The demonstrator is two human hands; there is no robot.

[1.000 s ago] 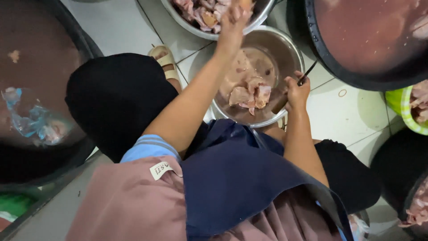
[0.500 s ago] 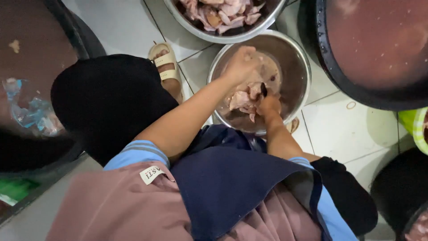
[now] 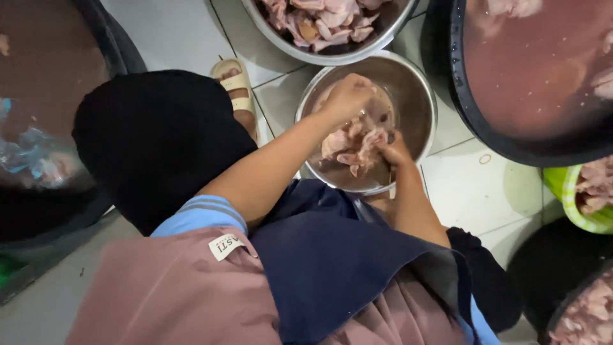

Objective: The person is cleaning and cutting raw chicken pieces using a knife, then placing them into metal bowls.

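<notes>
Two bare hands are seen working inside a steel bowl (image 3: 418,96) set on the white tiled floor (image 3: 476,191). The left hand (image 3: 348,96) is held at the far left of the bowl, its fingers curled over pale raw meat pieces (image 3: 354,144) lying in murky liquid; whether anything is actually clasped cannot be told, since only the back of the hand is shown. The right hand (image 3: 393,152) is closed around a piece of the meat at the near side of the bowl, and the fingertips are hidden by the flesh.

Just beyond this bowl, touching or nearly touching its far rim, a second steel bowl (image 3: 281,35) heaped with more raw meat is placed. To the right, a large black tub (image 3: 447,83) filled with reddish water is set close beside the bowl. A green basket (image 3: 565,191) of meat is seen at the right edge, and another dark tub (image 3: 118,51) is found on the left. A beige sandal (image 3: 237,86) is planted just left of the bowl. The near part of the view is blocked by a black-clad knee (image 3: 153,140) and a navy apron (image 3: 332,268).
</notes>
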